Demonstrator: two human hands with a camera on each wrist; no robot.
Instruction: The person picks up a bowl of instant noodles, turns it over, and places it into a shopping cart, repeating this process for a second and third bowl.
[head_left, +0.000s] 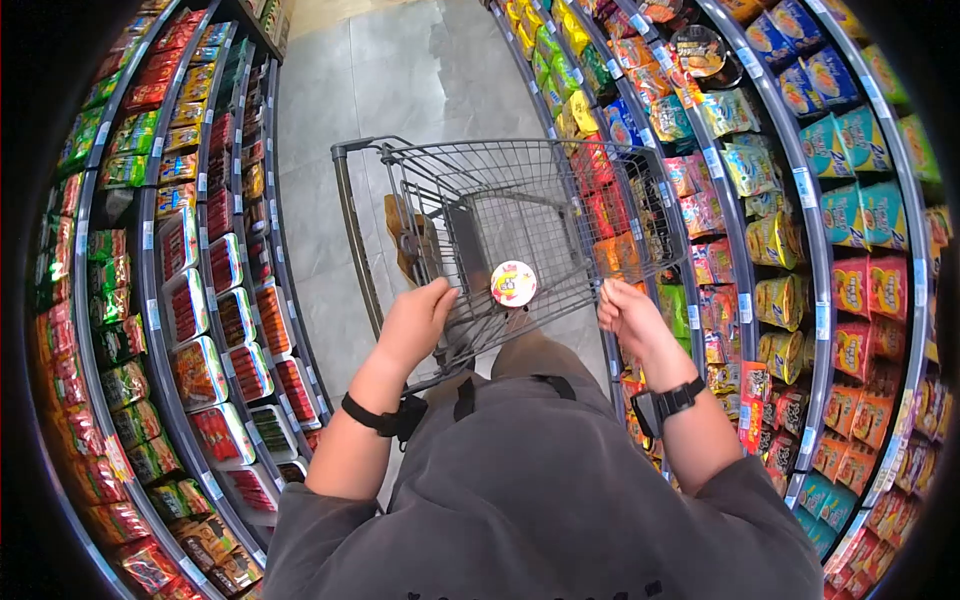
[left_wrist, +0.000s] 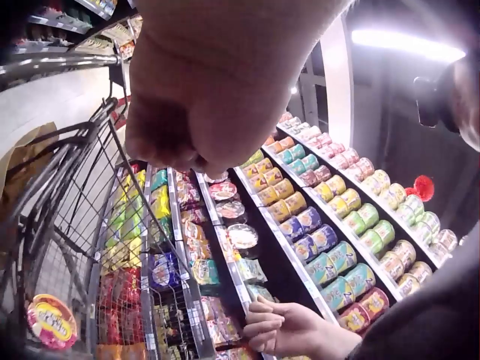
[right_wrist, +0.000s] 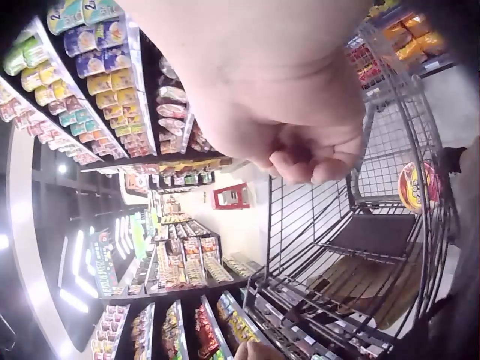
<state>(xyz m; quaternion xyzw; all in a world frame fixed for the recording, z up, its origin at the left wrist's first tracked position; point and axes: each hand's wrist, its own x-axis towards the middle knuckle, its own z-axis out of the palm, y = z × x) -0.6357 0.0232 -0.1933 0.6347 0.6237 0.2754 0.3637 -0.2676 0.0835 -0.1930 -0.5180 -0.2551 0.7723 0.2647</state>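
The left hand (head_left: 422,312) is over the cart's near side, fingers curled and thumb along them, with nothing seen in it. Opposite it, the right hand (head_left: 632,318) hangs with loosely bent, empty fingers near the rim; in the left wrist view the same right hand (left_wrist: 289,328) shows relaxed fingers. Between the hands, a round tub with a white, pink and yellow lid (head_left: 513,284) lies in the wire shopping cart (head_left: 520,152). The right wrist view shows the tub (right_wrist: 418,186) beyond the cart's wires. Neither hand clearly touches the cart.
Shelves of packets (head_left: 180,290) line the left, and shelves of noodle packs and cups (head_left: 775,240) the right. The grey tiled floor (head_left: 400,75) runs between them. A brown item (head_left: 408,235) is by the cart's handle (head_left: 355,230). A red stool (right_wrist: 231,196) stands farther off.
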